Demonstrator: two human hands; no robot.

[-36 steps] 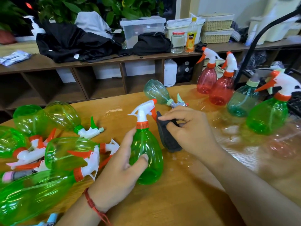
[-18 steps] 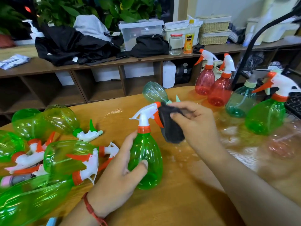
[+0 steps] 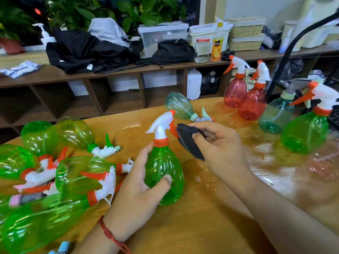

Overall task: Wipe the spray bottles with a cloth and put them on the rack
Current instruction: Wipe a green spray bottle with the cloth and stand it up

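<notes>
Wiping step, partway through one translucent green plastic spray bottle (image 3: pixel 165 173) with a white trigger head and orange collar. Upright near the middle of the wooden bench (image 3: pixel 201 226), toward the near edge; resting or just lifted, hard to tell. Round its belly, the left hand (image 3: pixel 135 195), thumb across the front, steadying. At the orange trigger, the right hand (image 3: pixel 220 149), pinching a folded dark grey cloth (image 3: pixel 189 142) against it.

Next, by judgement: finish head and neck, then carry rightward to the black wire rack (image 3: pixel 286 57) at the bench's right edge. Crowding that route: two red bottles (image 3: pixel 244 96), a teal bottle (image 3: pixel 275 116) and a standing green bottle (image 3: pixel 306 132), close together.

Along the left edge, a heap of green bottles (image 3: pixel 77 173) on their sides, seemingly unwiped. Toward the far edge, one pale teal bottle (image 3: pixel 178 107) lying down.
</notes>
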